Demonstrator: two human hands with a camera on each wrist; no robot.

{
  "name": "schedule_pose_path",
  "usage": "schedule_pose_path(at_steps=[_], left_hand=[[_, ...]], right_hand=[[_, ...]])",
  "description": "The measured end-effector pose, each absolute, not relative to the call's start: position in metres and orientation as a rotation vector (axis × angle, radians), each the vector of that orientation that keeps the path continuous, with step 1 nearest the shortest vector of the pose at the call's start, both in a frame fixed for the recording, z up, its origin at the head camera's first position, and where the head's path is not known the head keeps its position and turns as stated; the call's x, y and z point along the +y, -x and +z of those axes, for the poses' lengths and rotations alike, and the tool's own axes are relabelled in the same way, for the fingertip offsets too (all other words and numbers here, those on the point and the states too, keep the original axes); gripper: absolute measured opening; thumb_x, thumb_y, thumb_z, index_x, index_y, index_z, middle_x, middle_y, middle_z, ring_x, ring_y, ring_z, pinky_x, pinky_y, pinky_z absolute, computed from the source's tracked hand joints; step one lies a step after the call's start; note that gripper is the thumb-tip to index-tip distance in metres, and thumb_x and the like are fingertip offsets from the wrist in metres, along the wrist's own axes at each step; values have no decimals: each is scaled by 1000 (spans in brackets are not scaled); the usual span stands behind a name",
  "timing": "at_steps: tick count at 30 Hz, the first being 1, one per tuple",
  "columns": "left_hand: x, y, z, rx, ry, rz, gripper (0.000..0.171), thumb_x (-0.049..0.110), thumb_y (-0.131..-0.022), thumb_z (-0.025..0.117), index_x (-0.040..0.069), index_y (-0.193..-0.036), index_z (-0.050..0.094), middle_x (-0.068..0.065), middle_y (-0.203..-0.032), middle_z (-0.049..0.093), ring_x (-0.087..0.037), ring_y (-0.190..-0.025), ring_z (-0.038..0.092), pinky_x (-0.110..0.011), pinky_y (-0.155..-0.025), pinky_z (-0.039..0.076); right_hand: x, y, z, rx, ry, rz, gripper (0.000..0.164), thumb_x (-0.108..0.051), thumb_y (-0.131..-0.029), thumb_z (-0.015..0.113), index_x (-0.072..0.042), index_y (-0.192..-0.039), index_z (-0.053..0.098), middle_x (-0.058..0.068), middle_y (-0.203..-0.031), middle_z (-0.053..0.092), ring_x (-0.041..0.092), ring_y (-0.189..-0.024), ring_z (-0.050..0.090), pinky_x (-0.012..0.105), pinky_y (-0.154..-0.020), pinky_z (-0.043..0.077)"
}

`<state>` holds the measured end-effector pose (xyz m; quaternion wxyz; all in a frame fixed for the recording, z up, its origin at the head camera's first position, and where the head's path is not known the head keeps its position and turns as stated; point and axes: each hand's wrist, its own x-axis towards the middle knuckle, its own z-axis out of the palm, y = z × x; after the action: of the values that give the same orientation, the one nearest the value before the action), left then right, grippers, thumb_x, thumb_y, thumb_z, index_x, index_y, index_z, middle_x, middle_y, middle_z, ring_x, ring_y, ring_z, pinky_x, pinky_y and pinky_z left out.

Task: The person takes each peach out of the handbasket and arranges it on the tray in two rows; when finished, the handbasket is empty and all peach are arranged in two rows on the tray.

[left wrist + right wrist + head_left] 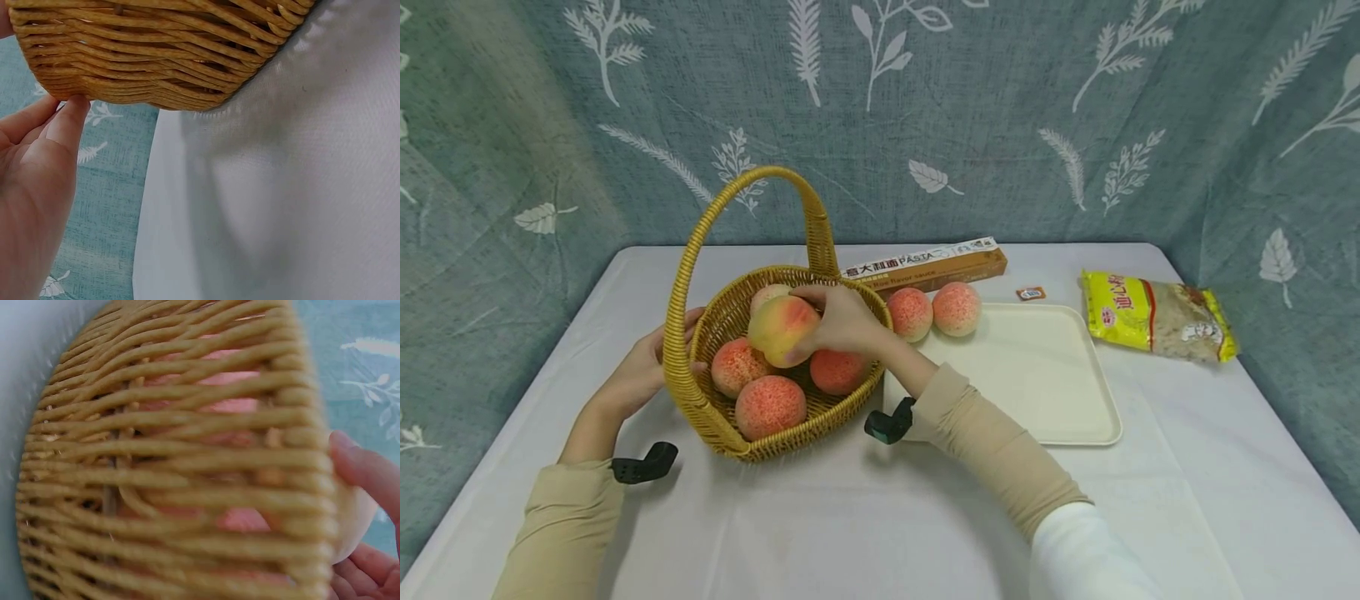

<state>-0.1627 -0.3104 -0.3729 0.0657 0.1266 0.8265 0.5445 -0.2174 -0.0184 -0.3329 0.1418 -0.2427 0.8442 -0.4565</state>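
Observation:
A wicker basket (790,446) with a tall arched handle stands left of the table's middle. My left hand (642,367) holds its left rim beside the handle's foot; in the left wrist view the thumb (70,122) presses the woven edge. Over the basket's inside, my right hand (847,322) grips a yellow-and-red peach (782,331). Around that fruit lie several other peaches, among them a speckled red one (771,407) at the front and a redder one (839,372) at the right. Through the weave, the right wrist view shows pink fruit (231,387).
Right of the basket is a cream tray (1022,375). Two peaches, a left one (910,314) and a right one (957,309), sit by its back left corner. Behind them lies a pasta box (932,267). A small orange packet (1031,293) and a yellow bag (1157,317) lie farther right.

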Motion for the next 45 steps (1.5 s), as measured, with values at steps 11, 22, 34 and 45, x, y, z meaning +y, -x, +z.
schedule_pose_path(at_steps=[11, 22, 34, 45], left_hand=[[-306, 163, -371, 2491, -385, 1649, 78, -3, -88, 64, -8, -151, 18, -34, -151, 24, 6, -123, 41, -7, -90, 39], [-307, 165, -370, 2504, -369, 1601, 78, -2, -90, 63, -6, -153, 15, -34, -151, 22, -14, -136, 37, -6, -91, 38], [-308, 165, -371, 2484, -394, 1620, 78, -3, -90, 63, -7, -152, 15, -33, -152, 20, 7, -125, 40, -7, -93, 39], [-310, 166, -374, 2498, -397, 1614, 77, -3, -92, 61, -8, -152, 13, -36, -151, 17, -3, -133, 38, -7, -94, 38]], right_hand=[[22, 213, -327, 2293, 668, -1574, 83, -9, -65, 89, -5, -139, 53, 9, -128, 62, 17, -109, 61, 24, -88, 51], [72, 206, -325, 2212, 636, -1752, 77, 3, -66, 84, 1, -136, 53, 16, -128, 61, 25, -112, 61, 32, -91, 52], [128, 193, -327, 2287, 483, -1797, 77, 9, -67, 82, 5, -137, 51, 20, -135, 55, 30, -122, 55, 33, -98, 48], [176, 185, -334, 2339, 359, -1804, 78, 6, -69, 82, 5, -139, 48, 19, -139, 52, 30, -126, 52, 28, -99, 46]])
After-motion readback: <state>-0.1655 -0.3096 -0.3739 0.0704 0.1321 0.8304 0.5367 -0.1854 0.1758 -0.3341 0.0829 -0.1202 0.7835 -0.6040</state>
